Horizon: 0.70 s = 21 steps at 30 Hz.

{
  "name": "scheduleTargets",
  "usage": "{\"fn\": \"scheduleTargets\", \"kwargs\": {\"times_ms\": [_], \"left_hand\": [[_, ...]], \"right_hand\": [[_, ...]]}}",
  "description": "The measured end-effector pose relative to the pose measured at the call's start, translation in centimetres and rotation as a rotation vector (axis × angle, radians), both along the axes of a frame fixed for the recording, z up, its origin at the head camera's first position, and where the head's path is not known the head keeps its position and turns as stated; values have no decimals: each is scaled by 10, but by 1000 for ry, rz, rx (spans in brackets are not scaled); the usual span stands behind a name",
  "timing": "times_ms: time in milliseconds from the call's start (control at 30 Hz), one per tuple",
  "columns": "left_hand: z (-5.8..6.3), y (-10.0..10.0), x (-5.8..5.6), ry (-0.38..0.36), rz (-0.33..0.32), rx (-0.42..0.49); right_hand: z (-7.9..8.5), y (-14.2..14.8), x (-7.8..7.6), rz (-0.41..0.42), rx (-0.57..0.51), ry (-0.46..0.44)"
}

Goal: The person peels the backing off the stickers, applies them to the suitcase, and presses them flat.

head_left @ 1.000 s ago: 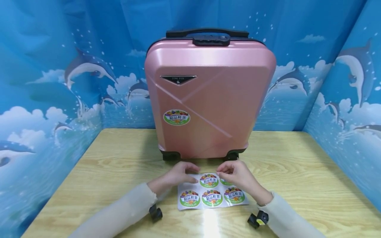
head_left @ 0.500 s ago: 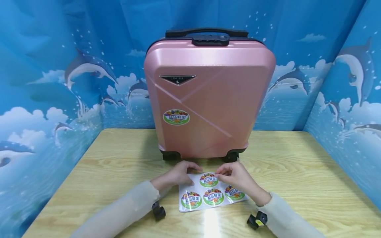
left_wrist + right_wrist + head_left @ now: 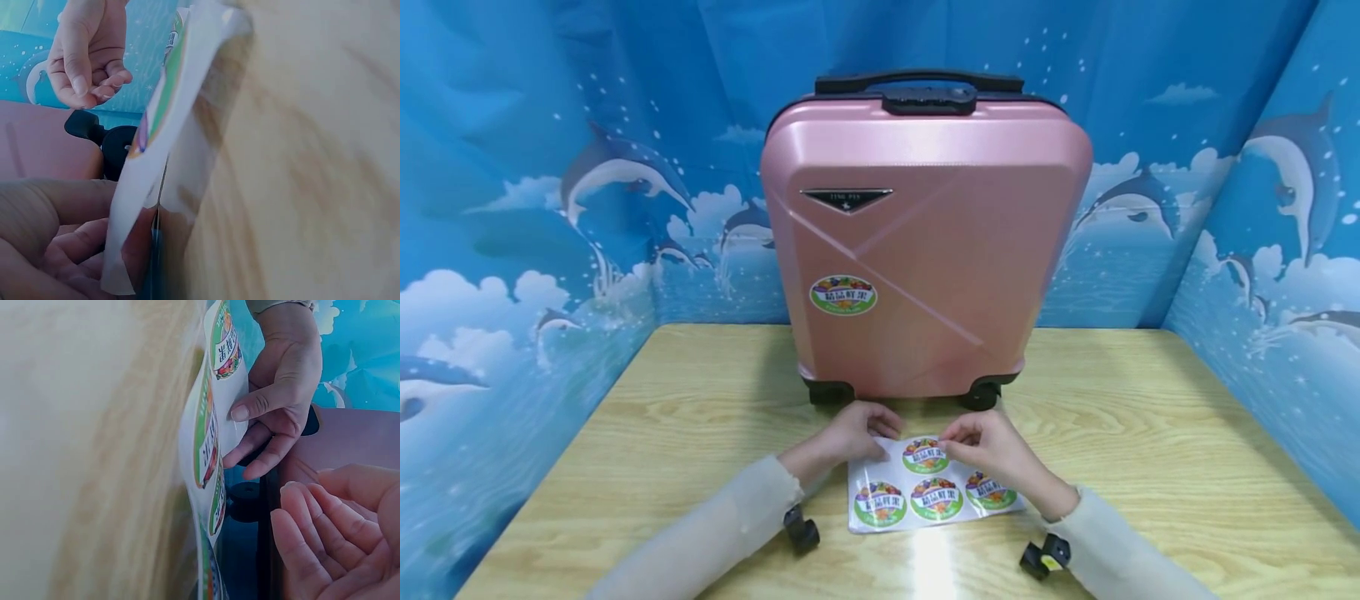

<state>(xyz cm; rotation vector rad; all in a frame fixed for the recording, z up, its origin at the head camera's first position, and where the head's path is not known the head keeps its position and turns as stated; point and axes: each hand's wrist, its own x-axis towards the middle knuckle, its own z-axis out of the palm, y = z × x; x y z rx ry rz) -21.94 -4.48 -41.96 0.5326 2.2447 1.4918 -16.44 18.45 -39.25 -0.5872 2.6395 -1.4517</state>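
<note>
Sticker sheet (image 3: 891, 467): on desk (image 3: 685, 417), before suitcase (image 3: 925, 250).
Left hand (image 3: 859, 432): pinches its edge.
Right hand (image 3: 990, 442): fingers loosely bent, nothing visibly held.
Stickers (image 3: 936, 498): upper right one no longer visible, maybe covered, maybe peeled.

Left hand (image 3: 47, 237) gripping sheet (image 3: 147, 164), right hand (image 3: 90, 56) beyond

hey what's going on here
A person's left hand holds the far left corner of a sticker sheet, thumb on top and fingers beneath. The right hand hovers at the sheet's far right side, fingers loosely bent, with no sticker visible in it. Four round stickers show on the sheet in the head view. Behind, a pink suitcase stands upright on the table, one matching sticker on its front.
</note>
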Motion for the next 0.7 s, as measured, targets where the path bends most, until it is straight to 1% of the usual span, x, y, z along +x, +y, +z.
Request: {"fn": "scheduleTargets", "kwargs": {"times_ms": [133,267,367,500,567,700], "left_hand": [[0,0,1,-25,18,5],[3,1,2,-33,37,1],[5,1,4,-33,43,-24],[4,0,4,-52,36,-52],[3,-1,4,-68,34,-49],[6,-1,6,-81,39,-51]], "right_hand": [[-1,-1,0,-8,9,-5],[-2,-1,0,-6,4,-5],[-3,-1,0,-2,5,-8],[-4,-3,1,14,7,-15],[-4,-3,1,21,6,-14],[-5,-4,1,12,17,-15]]}}
